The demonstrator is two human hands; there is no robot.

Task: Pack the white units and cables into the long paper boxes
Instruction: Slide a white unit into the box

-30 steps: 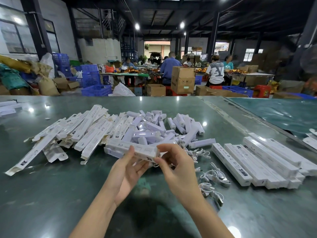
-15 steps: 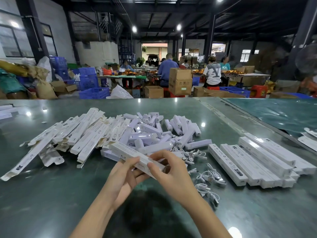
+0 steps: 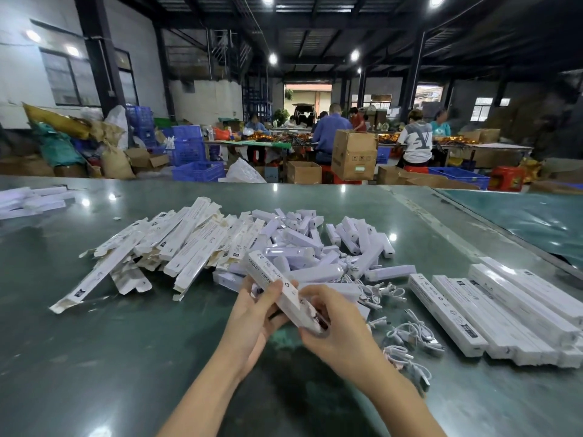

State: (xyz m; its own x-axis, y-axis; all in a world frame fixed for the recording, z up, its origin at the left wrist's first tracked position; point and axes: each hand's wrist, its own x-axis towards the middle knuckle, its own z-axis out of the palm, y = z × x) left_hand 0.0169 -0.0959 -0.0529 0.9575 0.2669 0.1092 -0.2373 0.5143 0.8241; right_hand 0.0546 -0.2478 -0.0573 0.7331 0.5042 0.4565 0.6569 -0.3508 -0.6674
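We are holding one long paper box [image 3: 277,290] tilted above the green table [image 3: 126,342], our left hand [image 3: 255,313] gripping its middle and our right hand [image 3: 331,326] curling around its near end. Flat boxes [image 3: 176,244], white units [image 3: 318,247] and cables [image 3: 407,335] are lying beyond, with packed boxes [image 3: 492,307] lining the right.

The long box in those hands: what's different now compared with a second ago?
The long box swung from lying crosswise to pointing away, its near end dropping toward the right hand. The left hand still grips its side. The piles on the table stayed put.
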